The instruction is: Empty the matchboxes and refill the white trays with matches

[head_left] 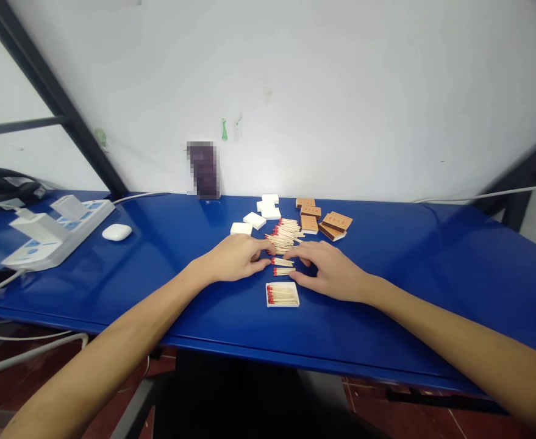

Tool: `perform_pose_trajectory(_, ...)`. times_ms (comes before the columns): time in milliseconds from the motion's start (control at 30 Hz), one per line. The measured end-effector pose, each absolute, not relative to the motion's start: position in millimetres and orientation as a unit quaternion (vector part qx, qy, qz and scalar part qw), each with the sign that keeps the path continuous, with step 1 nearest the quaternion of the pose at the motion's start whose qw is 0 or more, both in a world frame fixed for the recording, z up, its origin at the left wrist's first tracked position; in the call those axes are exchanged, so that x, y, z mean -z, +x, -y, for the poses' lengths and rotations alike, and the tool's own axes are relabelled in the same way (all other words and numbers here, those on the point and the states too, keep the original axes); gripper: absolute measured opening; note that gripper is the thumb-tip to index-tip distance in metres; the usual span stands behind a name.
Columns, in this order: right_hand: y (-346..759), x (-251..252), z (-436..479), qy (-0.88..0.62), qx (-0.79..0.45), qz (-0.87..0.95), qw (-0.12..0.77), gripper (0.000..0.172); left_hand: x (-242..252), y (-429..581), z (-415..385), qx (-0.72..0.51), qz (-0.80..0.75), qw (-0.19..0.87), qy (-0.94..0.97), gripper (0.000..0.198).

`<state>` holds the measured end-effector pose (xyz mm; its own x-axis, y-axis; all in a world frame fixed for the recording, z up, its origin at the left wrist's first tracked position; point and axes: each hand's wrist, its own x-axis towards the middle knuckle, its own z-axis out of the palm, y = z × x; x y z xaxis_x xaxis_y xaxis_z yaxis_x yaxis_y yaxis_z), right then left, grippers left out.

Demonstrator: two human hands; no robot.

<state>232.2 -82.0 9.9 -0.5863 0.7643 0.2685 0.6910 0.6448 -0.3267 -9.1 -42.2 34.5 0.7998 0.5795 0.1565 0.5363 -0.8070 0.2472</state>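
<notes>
My left hand (238, 257) rests low over the table, thumb and index finger apart. Its index fingertip touches the red heads of a loose heap of matches (286, 230), and its thumb tip is at the heads of a short row of matches (282, 262). From the other side, my right hand (329, 268) has its index finger by the tail ends of that row. The right thumb reaches the tails of a second small row (285, 272). Nearer me lies a white matchbox tray (297, 295) with several matches inside, heads to the left.
Several white box trays (255, 220) lie behind my left hand. Brown matchbox sleeves (310, 211) lie behind my right. A power strip (78, 228) with plugs and a white earbud case (116, 232) sit left on the blue table (432, 274). A pixelated dark object (206, 171) leans on the wall.
</notes>
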Motion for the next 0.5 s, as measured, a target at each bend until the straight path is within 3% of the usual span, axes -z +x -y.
perform_pose_trajectory(500, 234.1, -9.4, 78.8, -0.393, -0.1, 0.89, 0.209, 0.022, -37.2, -9.4, 42.8, -0.091, -0.262, 0.098, 0.956, 0.021)
